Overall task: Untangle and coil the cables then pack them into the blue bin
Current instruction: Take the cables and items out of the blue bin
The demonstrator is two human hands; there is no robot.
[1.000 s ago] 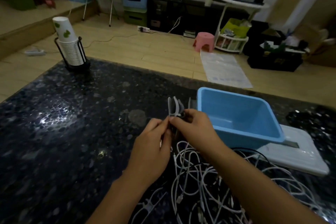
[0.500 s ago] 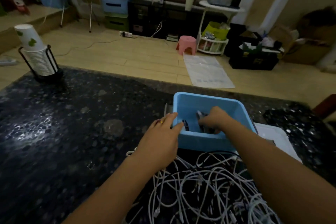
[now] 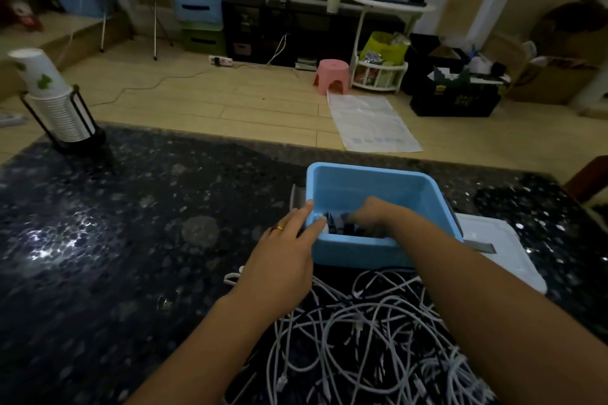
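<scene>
Far left, at the table's back edge: cup stack (image 3: 54, 102) in a black wire holder, top cup tilted. Dark speckled table (image 3: 131, 240) spanning the foreground, glare patch at left.

Centre: left hand (image 3: 284, 260), ring (image 3: 279, 227) on one finger, fingers straight and slightly spread, tips resting against the bin's near-left corner and rim. Small grey object just behind that corner, too hidden to identify.

Centre right: blue bin (image 3: 424, 189), upright on the table, open top. Inside, at the near-left, a dark bundle of coiled cable (image 3: 335, 223), partly hidden by the near wall. Right hand (image 3: 373, 215) reaching down into the bin, fingers curled toward the coiled cable; actual grip on it not discernible because of blur and the bin wall.

Foreground, centre to right: tangled cables (image 3: 362, 339), mostly white with some black, loose on the table just in front of the bin, between and beneath the forearms.

Right: white lid (image 3: 506, 250) flat on the table, touching the bin's right side.

Background: wooden floor, pink stool (image 3: 331, 76), storage boxes.
</scene>
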